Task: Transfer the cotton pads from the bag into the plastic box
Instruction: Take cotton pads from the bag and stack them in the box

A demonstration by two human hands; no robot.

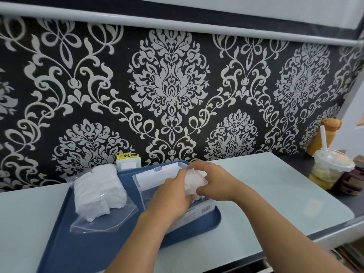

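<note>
Hands meet over a clear plastic box (157, 186) that sits on the right part of a blue tray (82, 243) on a pale counter (275, 194). Left hand (171, 196) comes in from the near side with its fingers (189, 198) curled against the left and near side of a white bundle of cotton pads (194, 184), while right hand (214, 180) arches over the top and right of the same bundle, fingers bent down around it, so both hands are closed on the pads together. The bundle is held just above the box, at its right end; whether it touches the box cannot be told. The box's clear lid stands open on the far side, with a small latch tab at its far edge, and a label with a barcode shows on the near right of the box. On the left part of the tray lies a clear plastic bag (104, 219) with a thick white stack of cotton pads still inside, its loose flat end pointing toward the near side. Behind the tray, a white wall socket (129, 164) with a yellow warning sticker is set into black wallpaper with a pale floral pattern. Far to the right stands a lidded drink cup (331, 168) with a straw
</note>
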